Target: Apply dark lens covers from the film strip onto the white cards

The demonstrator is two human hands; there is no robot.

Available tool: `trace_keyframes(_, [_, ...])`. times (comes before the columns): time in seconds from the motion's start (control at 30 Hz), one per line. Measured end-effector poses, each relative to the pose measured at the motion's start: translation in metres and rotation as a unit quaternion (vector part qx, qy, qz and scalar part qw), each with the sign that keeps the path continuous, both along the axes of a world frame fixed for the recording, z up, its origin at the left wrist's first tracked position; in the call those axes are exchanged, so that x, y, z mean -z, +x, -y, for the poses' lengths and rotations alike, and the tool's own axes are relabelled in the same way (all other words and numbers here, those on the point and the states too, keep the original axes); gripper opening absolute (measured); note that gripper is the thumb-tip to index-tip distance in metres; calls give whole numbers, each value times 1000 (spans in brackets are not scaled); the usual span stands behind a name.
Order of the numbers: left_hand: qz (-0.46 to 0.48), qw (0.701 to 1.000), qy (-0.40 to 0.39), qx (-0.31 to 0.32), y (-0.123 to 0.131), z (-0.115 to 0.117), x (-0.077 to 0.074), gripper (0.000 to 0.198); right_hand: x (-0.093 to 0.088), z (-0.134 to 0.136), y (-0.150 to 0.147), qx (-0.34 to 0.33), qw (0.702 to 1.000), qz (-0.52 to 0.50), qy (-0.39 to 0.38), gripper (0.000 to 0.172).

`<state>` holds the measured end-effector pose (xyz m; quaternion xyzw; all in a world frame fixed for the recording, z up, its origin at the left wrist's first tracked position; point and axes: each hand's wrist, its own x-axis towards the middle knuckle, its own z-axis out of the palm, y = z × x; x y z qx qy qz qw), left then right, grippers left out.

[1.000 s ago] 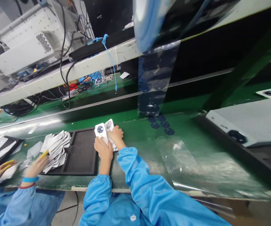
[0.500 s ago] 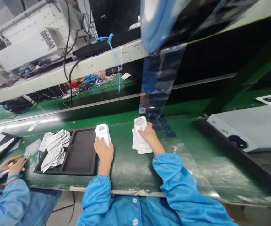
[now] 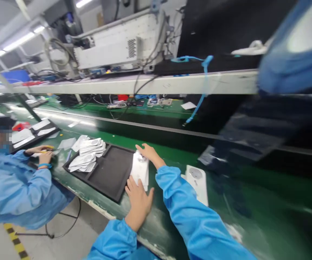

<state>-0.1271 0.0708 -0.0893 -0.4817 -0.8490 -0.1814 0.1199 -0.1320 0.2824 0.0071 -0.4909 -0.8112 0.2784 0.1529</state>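
Hands on 1 small stack of white cards (image 3: 140,172).
Left hand (image 3: 139,197) presses its near end with flat, unclenched fingers; right hand (image 3: 148,153) grips its far end, beside the black tray (image 3: 109,173) on the green desk (image 3: 253,202).

So the bench is a long green belt (image 3: 172,216) running left to right. Sitting right on it: a black foam tray (image 3: 109,177), a small white stack (image 3: 140,172) just beside the tray's right edge, and another white stack (image 3: 197,182) a bit further right. A second black tray (image 3: 36,131) sits further left, with loose white sheets (image 3: 66,143) between the trays.
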Motion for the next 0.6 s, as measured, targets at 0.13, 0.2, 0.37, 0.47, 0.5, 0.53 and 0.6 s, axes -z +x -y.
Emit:
trace_keyframes(0.13, [15, 1000, -7, -14, 5, -4, 10, 63, 15, 7, -23, -34, 996, 73, -34, 41])
trace_keyframes(0.2, [30, 999, -8, -20, 9, -6, 14, 63, 21, 9, -22, -38, 992, 112, -40, 47])
trace_keyframes(0.37, [67, 998, -18, -4, 18, -7, 13, 55, 18, -3, -17, -69, 980, 167, -88, 62])
trace_keyframes(0.47, [111, 994, -18, 9, 21, -5, 9, 58, 11, -13, -12, -82, 974, 171, -124, 64])
trace_keyframes(0.5, [131, 991, -17, 16, 22, -4, 9, 59, 9, -14, -10, -84, 973, 170, -134, 63])
trace_keyframes(0.53, [150, 988, -16, 25, 22, -4, 9, 60, 8, -13, -7, -85, 972, 167, -143, 63])
trace_keyframes(0.6, [177, 983, -15, 42, 24, -5, 10, 63, 7, -4, -1, -83, 973, 151, -153, 65])
